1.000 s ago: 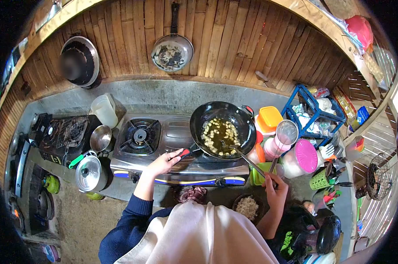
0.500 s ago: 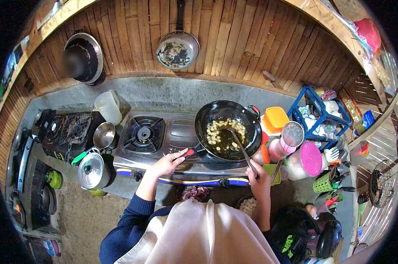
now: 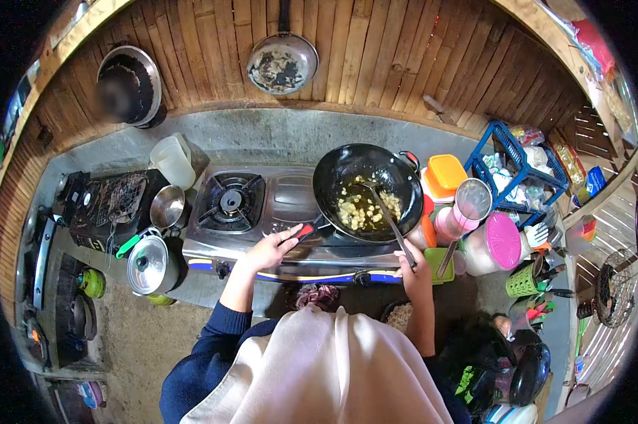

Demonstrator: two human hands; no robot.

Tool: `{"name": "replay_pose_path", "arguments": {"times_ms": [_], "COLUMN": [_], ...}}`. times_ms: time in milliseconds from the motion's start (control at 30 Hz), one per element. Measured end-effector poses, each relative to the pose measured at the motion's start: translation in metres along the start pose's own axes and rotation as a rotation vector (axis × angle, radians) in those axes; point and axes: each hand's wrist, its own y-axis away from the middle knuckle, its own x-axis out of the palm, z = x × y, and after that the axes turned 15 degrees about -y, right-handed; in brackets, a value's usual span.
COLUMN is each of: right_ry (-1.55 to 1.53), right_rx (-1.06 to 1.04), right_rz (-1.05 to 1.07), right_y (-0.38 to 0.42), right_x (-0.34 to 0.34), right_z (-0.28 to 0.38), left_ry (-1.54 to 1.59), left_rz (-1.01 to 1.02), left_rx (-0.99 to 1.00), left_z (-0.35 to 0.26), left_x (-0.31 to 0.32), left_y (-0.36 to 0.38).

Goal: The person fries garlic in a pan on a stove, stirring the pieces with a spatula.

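Observation:
A black wok (image 3: 329, 169) sits on the right burner of the gas stove (image 3: 290, 240). In its oil lie many small pale pieces of food (image 3: 360, 213), mostly gathered toward the near side. My left hand (image 3: 269, 249) is closed round the wok's red and black handle (image 3: 303, 233). With my right hand (image 3: 414, 271) I grip the long handle of a metal spatula (image 3: 386, 212). Its blade rests inside the wok, toward the far side of the food.
Left of the wok is a bare burner (image 3: 230, 201), with a lidded pot (image 3: 149, 265) and a steel saucepan (image 3: 168, 207) beyond. Close on the right stand an orange container (image 3: 446, 173), a strainer (image 3: 473, 201), a pink-lidded tub (image 3: 501, 242) and a blue rack (image 3: 506, 159).
The spatula's blade has moved to the far side of the food. The pieces, spread in a ring before, now sit closer to the near side. My left hand stays on the handle.

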Motion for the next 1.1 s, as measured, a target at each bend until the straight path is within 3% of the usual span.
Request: {"name": "replay_pose_path", "arguments": {"times_ms": [33, 67, 167, 233, 367, 433, 533, 733, 867, 900, 1000, 1100], "right_ry": [0.069, 0.070, -0.050, -0.060, -0.046, -0.046, -0.027, 0.065, -0.008, 0.089, 0.038, 0.106], "right_rx": [-0.049, -0.040, -0.014, 0.011, -0.030, -0.061, -0.028, -0.103, 0.021, -0.069, -0.044, -0.046], "right_rz": [-0.014, -0.020, -0.086, -0.133, -0.221, -0.266, -0.278, -0.175, -0.135, -0.118, -0.082, -0.049], "right_y": [0.003, 0.008, 0.022, 0.030, 0.041, 0.047, 0.054, 0.050, 0.045, 0.039, 0.030, 0.018], "right_x": [-0.004, -0.009, -0.017, -0.022, -0.035, -0.039, -0.046, -0.041, -0.033, -0.036, -0.027, -0.017], "right_z": [-0.001, 0.000, 0.018, 0.032, 0.050, 0.062, 0.075, 0.067, 0.060, 0.043, 0.030, 0.017], "left_ry": [-0.022, 0.029, 0.026, -0.012, -0.038, -0.001, 0.002, 0.026, 0.040, 0.045, 0.047, 0.024], "left_rz": [-0.032, 0.013, 0.020, -0.049, -0.063, 0.017, 0.015, -0.001, 0.019, 0.013, 0.005, -0.096], "left_rx": [0.059, -0.030, -0.016, 0.107, 0.141, -0.039, -0.031, -0.044, -0.044, -0.064, -0.085, 0.110], "left_z": [0.000, 0.000, 0.008, 0.014, 0.008, -0.013, -0.004, 0.001, 0.003, -0.001, -0.001, 0.013], "left_x": [0.001, 0.001, 0.005, 0.007, 0.005, -0.003, 0.002, 0.007, 0.007, 0.007, 0.009, 0.017], "left_y": [-0.001, 0.000, -0.003, -0.006, -0.003, 0.006, 0.002, 0.002, 0.002, 0.003, 0.003, -0.004]}}
